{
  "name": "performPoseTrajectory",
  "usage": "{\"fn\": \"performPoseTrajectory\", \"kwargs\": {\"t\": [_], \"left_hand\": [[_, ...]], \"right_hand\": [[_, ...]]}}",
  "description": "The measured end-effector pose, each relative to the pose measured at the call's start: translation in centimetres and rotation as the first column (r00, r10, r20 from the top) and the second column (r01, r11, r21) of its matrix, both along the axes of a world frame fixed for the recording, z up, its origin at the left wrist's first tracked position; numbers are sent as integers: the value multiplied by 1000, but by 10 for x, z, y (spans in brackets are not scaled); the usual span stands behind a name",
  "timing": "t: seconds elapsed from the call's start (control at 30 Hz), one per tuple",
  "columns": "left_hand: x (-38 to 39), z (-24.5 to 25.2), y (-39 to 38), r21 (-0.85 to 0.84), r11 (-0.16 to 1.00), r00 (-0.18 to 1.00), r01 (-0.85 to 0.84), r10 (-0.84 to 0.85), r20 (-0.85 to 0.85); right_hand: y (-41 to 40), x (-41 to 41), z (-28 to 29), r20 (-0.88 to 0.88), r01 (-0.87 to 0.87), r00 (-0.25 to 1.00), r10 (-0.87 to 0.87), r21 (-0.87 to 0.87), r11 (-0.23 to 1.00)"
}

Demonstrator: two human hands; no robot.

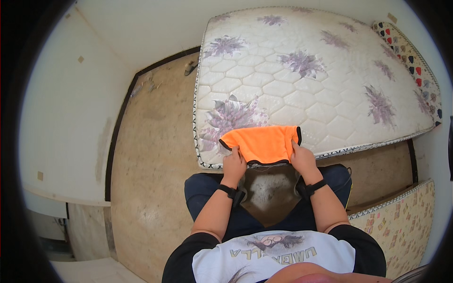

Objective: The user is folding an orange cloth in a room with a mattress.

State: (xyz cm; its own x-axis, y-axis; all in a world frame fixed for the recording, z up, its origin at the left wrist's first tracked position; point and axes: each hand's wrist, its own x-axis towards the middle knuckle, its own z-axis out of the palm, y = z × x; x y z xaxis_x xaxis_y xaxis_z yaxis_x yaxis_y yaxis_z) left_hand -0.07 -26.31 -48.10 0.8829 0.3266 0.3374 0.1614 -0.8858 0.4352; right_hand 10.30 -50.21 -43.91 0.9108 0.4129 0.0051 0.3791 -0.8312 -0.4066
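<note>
An orange cloth with black edging (265,143) is spread between my two hands, over the near edge of a floral quilted mattress (272,88). My left hand (234,163) pinches the cloth's left part near its lower edge. On the other side my right hand (303,158) grips the right part, thumb on top. The cloth's far edge lies over the mattress top, and part of its near edge hangs between the hands. Fingers beneath the cloth are hidden. Each wrist wears a black strap with a small device.
A patterned mattress (396,226) lies at the lower right, and another patterned pad (419,70) shows beyond the far right edge of the floral one. Slippers (191,68) and small litter (150,85) lie on the brown floor (155,148) at the left, beside white walls (70,106).
</note>
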Motion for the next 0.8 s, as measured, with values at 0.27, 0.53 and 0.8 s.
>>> {"fn": "performPoseTrajectory", "kwargs": {"t": [0.27,0.53,0.8], "left_hand": [[1,-2,1,-22,1000,1000,11,-11,8],[2,-4,1,5,1000,1000,-4,5,-7],[19,7,-24,38,988,985,147,-143,-98]], "right_hand": [[4,1,-10,71,-8,997,9,-12,1000],[6,-1,-13,80,-33,996,32,0,999],[51,-21,-20,149,-298,942,302,-50,953]]}}
